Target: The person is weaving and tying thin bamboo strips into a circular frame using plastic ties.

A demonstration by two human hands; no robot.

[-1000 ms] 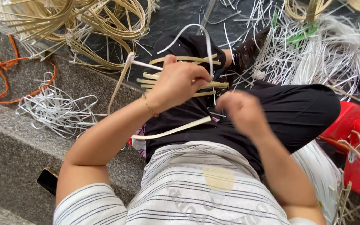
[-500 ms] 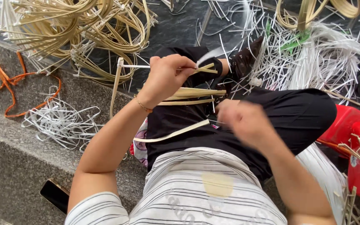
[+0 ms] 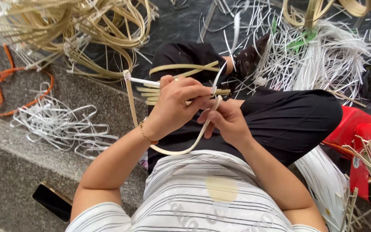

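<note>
The person sits on a stone step [image 3: 31, 141] with both hands raised over the lap. The left hand [image 3: 174, 105] is curled shut around a bundle of flat tan strips [image 3: 181, 79], wrist bent, a thin bracelet [image 3: 144, 134] showing. The right hand [image 3: 224, 120] meets it from below, fingers pinched on a pale strip [image 3: 174, 151] that loops down toward the striped shirt. The bundle sits above the black-trousered knee [image 3: 288, 120], fanning out leftward.

Room is tight. Coils of tan strips [image 3: 65, 30] crowd the upper left, tangled white strips [image 3: 314, 56] the upper right. White loops [image 3: 61, 124] and an orange band [image 3: 5, 86] lie on the step. A dark phone [image 3: 52, 201] rests at the step's lower edge; a red stool [image 3: 357, 133] stands just beside the right knee.
</note>
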